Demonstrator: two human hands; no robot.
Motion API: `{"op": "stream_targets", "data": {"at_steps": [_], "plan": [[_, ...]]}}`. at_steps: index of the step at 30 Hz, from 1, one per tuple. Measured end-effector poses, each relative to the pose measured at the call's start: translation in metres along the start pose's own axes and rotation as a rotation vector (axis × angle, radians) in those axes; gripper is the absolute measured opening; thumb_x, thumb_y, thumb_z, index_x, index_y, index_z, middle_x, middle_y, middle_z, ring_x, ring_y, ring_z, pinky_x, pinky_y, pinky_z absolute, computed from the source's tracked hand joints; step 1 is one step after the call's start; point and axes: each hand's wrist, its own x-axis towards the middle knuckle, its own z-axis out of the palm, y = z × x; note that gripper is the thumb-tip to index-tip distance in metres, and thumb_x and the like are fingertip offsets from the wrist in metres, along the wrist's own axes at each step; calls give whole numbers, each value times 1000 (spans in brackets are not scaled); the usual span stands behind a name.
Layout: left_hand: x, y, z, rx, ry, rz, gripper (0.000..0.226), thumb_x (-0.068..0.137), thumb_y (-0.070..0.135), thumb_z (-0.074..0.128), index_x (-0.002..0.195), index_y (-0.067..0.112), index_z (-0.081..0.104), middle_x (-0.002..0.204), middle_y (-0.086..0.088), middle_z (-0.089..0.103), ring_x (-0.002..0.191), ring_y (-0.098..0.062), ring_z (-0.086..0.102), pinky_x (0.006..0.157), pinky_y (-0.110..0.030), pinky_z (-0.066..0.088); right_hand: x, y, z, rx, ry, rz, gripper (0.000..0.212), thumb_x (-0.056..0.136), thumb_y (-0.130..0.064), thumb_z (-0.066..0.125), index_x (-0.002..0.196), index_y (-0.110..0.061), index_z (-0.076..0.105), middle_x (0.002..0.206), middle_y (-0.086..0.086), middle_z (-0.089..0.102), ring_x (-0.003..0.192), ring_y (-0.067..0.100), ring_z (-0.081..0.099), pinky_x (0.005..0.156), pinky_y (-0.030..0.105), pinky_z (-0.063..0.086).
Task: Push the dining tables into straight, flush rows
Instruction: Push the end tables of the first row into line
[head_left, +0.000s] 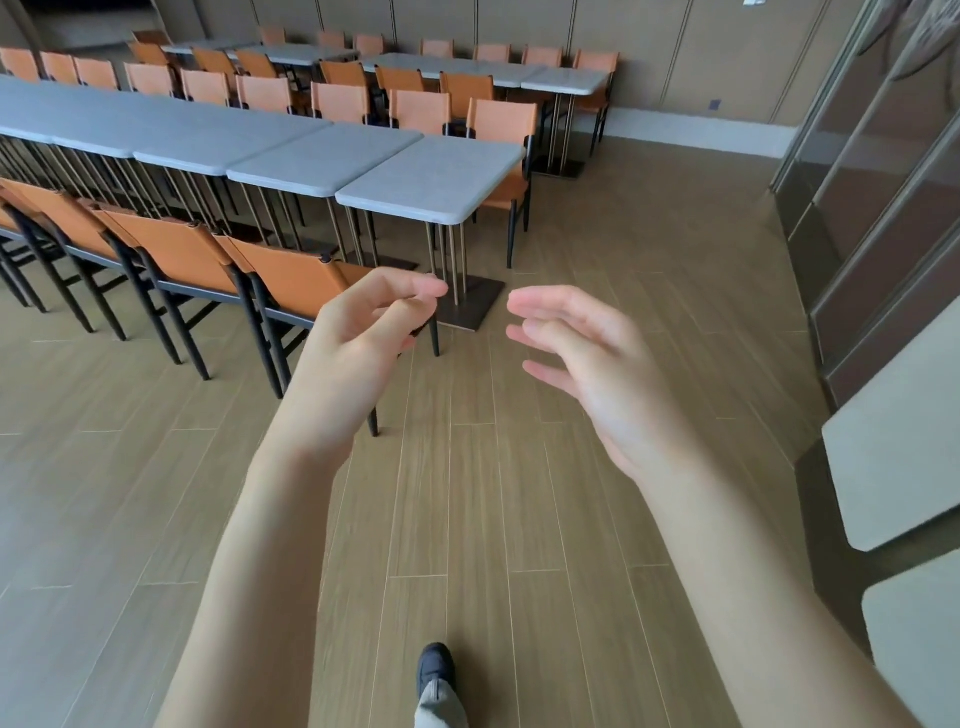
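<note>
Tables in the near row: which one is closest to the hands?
The end table, rightmost in the near row, with floor to its right. Its dark base plate sits just beyond the left hand and right hand; neither touches it.

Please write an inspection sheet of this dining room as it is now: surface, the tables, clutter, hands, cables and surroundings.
Surface: wood-look plank floor, bare where the person stands.
Job's things: near row of grey tables; the end table sits stepped toward the camera, not flush. A second row of tables stands by the far wall.
Clutter: nothing seen on the tabletops.
Hands: left hand and right hand are raised in the air, fingers loosely curled, holding nothing.
Cables: nothing seen.
Surroundings: orange chairs along both sides of the rows; glass partition at right; more grey tabletops at the right edge; one dark shoe below.
</note>
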Motion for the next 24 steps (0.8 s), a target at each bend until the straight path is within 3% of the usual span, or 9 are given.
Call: {"op": "stream_targets", "data": {"at_steps": [10, 24], "plan": [[172, -36, -75, -19, 11, 13, 27, 89, 35, 53, 105, 26, 73, 111, 8, 73, 115, -11, 65, 107, -43, 49, 176, -5, 71, -11, -8, -11, 25, 99, -13, 57, 116, -24, 72, 119, -13, 71, 113, 5, 66, 102, 41, 54], [326, -82, -75, 19, -39, 5, 29, 89, 37, 52, 106, 26, 73, 110, 10, 73, 113, -8, 66, 106, -42, 49, 337, 20, 82, -6, -15, -11, 23, 99, -14, 57, 112, -24, 73, 117, -13, 71, 115, 5, 66, 101, 40, 55]]}}
